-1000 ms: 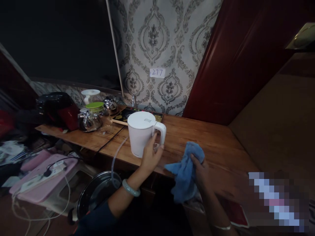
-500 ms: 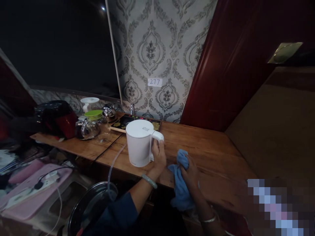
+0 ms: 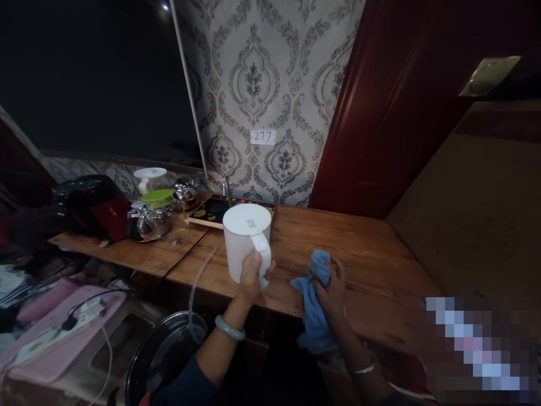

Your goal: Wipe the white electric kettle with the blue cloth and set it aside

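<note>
A white electric kettle (image 3: 239, 251) with a flat lid stands upright near the front edge of the wooden counter. My left hand (image 3: 252, 273) is wrapped round its handle, which points toward me and a little right. I cannot tell whether the base rests on the wood or is slightly lifted. To the right, a crumpled blue cloth (image 3: 315, 316) hangs over the counter's front edge. Its upper part is bunched in my right hand (image 3: 332, 285), fingers closed on it. Behind the kettle lies a black and gold tea stove panel (image 3: 211, 210) with a small metal spout (image 3: 225, 185).
Glass teapots (image 3: 147, 223), a green lid (image 3: 158, 197) and a red-black appliance (image 3: 95, 206) stand left on the wooden counter (image 3: 359, 242). A clear hose (image 3: 193, 296) drops into a dark basin (image 3: 143, 344) below. A power strip (image 3: 59, 332) lies on a pink stool (image 3: 40, 361).
The kettle has turned, its handle swinging from the right side toward me, with my left hand moving along. My right hand and the cloth have shifted slightly up and right.
</note>
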Available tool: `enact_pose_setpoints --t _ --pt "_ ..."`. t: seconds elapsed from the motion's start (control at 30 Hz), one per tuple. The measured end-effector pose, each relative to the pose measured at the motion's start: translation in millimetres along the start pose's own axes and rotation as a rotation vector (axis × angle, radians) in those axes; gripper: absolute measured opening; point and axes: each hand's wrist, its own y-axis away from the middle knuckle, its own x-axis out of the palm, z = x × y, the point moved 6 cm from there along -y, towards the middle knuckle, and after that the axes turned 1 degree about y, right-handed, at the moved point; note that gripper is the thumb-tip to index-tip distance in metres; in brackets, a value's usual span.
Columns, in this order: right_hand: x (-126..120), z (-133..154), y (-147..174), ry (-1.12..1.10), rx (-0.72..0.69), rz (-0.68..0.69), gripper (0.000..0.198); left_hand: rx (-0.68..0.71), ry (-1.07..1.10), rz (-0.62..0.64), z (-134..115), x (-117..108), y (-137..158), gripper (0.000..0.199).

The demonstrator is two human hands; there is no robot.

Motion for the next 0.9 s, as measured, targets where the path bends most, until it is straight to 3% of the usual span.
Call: enact_pose_setpoints --t 0.2,0.3,0.4,0.53,0.6,0.7,0.9 --pt "-1.5 23.6 1.2 -0.064 -0.011 0.019 0.046 -0.164 0.061 0.125 -22.5 -23.0 -4.3 0.062" --pt "3.2 66.3 -2.5 -0.128 -0.123 0.074 0.052 -0.186 -0.089 -0.034 -32.2 -33.2 2.7 0.066" --pt "13.7 119.7 -11.6 -0.179 -0.282 0.087 0.058 0.002 -0.366 -0.327 -47.0 -39.5 16.7 0.060" --pt "47.9 167.3 -15.5 -0.136 -0.444 0.107 0.062 0.363 -0.696 -0.416 -57.9 -28.8 28.8 0.046" --pt "67.8 170.8 -8.5 -0.101 -0.467 0.142 0.060 0.492 -0.859 -0.441 -59.2 -28.1 30.7 0.044" --pt "85.0 160.5 8.7 -0.019 -0.512 0.235 0.056 0.567 -0.998 -0.417 -59.1 -31.1 28.9 0.040" --pt "83.3 128.5 25.4 0.133 -0.584 0.769 0.063 0.558 -0.975 -0.377 -59.7 -35.7 27.9 0.036"
